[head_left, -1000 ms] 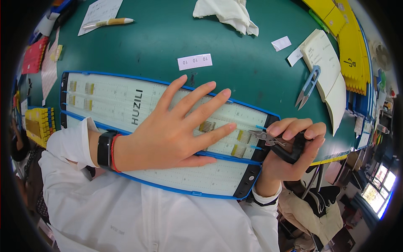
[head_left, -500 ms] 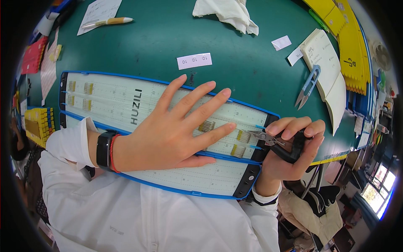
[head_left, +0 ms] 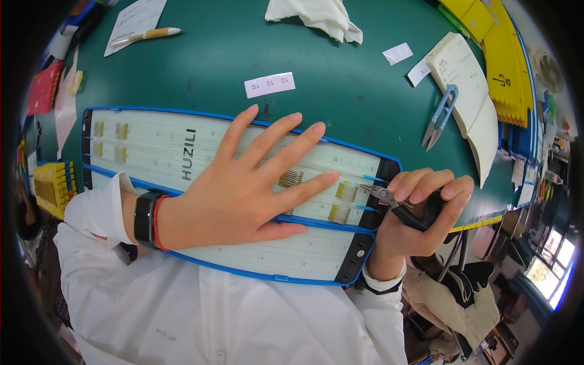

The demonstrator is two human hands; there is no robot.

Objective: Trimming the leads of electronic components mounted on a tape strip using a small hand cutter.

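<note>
A long white case with a blue rim and black end pieces lies tilted in front of me, its lid part nearer my body. My left hand rests over its middle with fingers spread, covering some of the contents. In my right hand, at the case's right end, are small black-handled pliers. Their metal jaws are beside a bundle of thin wire-like pieces with yellow parts, close to a blue tip. Matching yellow bundles sit at the left end; fine strands run along the case.
Beyond the case on the green table lie a white label strip, a crumpled white cloth and a pen on paper. To the right, blue thread snips lie by an open notebook. Yellow card packs line the right edge.
The whole view has shifted a little, so the table things appear slightly further left. The plier jaws point a touch higher at the upper right bundle. My left hand stays spread in place.
</note>
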